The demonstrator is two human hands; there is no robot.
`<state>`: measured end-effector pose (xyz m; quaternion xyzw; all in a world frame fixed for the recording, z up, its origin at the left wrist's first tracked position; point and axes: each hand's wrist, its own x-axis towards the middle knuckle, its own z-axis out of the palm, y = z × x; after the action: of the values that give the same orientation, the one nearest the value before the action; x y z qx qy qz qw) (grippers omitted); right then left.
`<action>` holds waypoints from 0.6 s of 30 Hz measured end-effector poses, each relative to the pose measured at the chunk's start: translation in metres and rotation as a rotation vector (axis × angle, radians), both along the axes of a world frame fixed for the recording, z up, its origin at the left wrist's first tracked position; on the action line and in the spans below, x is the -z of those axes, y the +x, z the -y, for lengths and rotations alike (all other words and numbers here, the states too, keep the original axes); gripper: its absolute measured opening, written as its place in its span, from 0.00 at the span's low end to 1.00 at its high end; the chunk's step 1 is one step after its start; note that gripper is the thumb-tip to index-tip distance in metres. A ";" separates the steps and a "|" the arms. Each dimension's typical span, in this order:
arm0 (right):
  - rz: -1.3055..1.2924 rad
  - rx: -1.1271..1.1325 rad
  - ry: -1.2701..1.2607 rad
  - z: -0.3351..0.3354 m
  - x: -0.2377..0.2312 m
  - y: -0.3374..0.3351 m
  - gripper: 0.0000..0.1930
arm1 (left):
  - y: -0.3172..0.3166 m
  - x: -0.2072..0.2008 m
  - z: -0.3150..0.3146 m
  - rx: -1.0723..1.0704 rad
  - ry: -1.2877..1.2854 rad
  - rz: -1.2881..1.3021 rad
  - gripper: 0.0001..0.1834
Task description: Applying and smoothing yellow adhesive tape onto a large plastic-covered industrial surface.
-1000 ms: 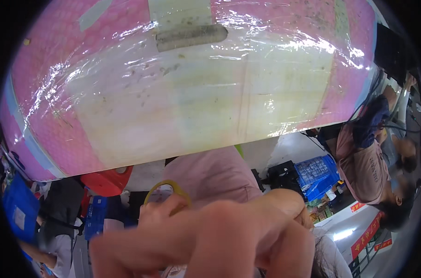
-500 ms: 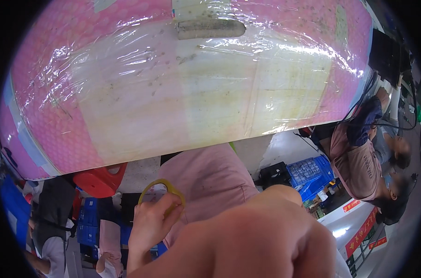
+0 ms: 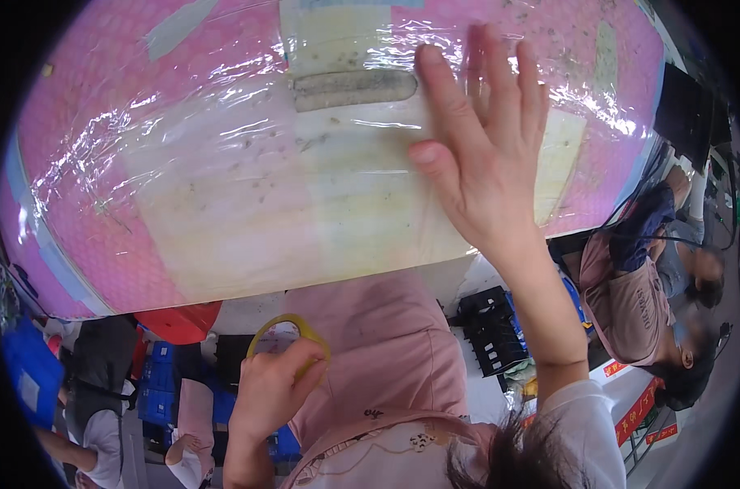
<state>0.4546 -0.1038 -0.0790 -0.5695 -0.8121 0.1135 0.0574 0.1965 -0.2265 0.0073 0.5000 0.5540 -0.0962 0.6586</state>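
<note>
My right hand is over the table, fingers spread and stretched toward the far side. Its palm faces the glossy clear film on the tabletop and looks to be on it. Just left of its fingertips lies a long grey, rounded strip under or in the film. Below the near edge of the table, my left hand grips a yellow roll of tape by its ring, the thumb and fingers closed round one side.
Pink sheeting with pale panels covers the tabletop. A red stool stands under the left edge. Blue crates are at lower left, a black crate at right. Co-workers sit at far right and lower left.
My right hand has moved from close in front of the camera, out and up onto the tabletop, and now lies spread. My left hand keeps the tape roll in nearly the same place.
</note>
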 end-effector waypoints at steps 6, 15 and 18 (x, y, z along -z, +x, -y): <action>0.020 0.041 -0.083 0.015 0.000 0.007 0.34 | 0.012 0.003 -0.009 0.005 0.011 0.003 0.06; 0.011 0.004 -0.162 0.013 -0.002 0.006 0.34 | 0.025 0.006 -0.019 0.015 0.063 0.000 0.06; 0.007 0.010 -0.165 0.014 -0.002 0.010 0.33 | 0.028 0.008 -0.021 0.022 0.058 0.001 0.06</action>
<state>0.4649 -0.1181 -0.0767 -0.5768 -0.7973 0.1776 0.0082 0.2248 -0.2058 -0.0005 0.5249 0.5508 -0.0871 0.6430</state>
